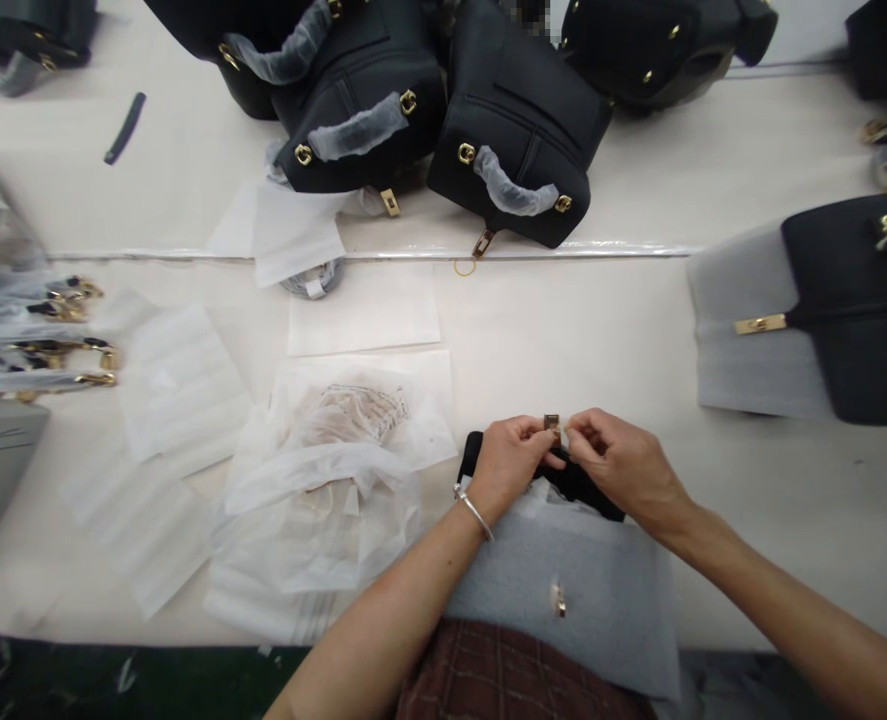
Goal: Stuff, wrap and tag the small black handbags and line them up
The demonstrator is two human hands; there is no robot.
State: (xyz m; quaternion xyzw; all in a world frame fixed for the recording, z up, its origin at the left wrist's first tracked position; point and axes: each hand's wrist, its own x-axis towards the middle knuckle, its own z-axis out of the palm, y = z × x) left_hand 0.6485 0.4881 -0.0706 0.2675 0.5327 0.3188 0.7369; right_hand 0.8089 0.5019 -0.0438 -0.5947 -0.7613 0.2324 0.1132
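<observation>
A black bag [585, 485] half wrapped in grey foam sheet [585, 590] lies at the near table edge in front of me. My left hand [507, 462] and my right hand [623, 465] meet just above it. Both pinch a small gold metal clasp [552, 424] at the bag's top, fingers closed on it. A thin bangle sits on my left wrist. A gold zipper pull [559, 600] pokes through the foam lower down.
Several black handbags [518, 110] with foam-wrapped handles stand at the far side. Another foam-wrapped black bag [855, 310] lies at the right. Loose white foam sheets and plastic bags [323, 480] cover the table [563, 330] to the left. Bagged gold-clipped straps [53, 340] lie at the far left.
</observation>
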